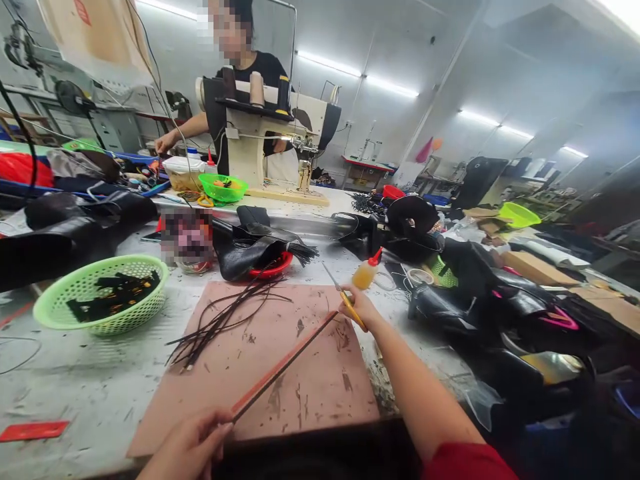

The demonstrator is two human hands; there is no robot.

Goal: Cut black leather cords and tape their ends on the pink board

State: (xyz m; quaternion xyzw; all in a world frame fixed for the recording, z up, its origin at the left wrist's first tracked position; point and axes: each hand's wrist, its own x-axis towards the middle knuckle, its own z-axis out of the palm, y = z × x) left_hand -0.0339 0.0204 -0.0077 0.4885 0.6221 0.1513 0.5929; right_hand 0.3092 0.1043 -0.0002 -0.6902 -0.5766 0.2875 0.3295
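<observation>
My left hand (193,443), low at the frame's bottom edge, is closed in a pinch on the near end of a long thin red-and-black strip (283,367). The strip runs diagonally up and right over a stained pinkish-brown work mat (310,387). At its far end my right hand (361,308) is closed on yellow-handled scissors (343,297), whose blades point up and left. A small glue bottle with a red nozzle (367,272) stands just beyond that hand. A bundle of thin black strips (220,320) lies on the mat's upper left.
A green basket of black pieces (103,293) sits at left. Black leather boot parts (480,300) pile up at right, and more lie at far left (65,227). Across the table a person works at a sewing machine (265,143). A red card (33,431) lies near left.
</observation>
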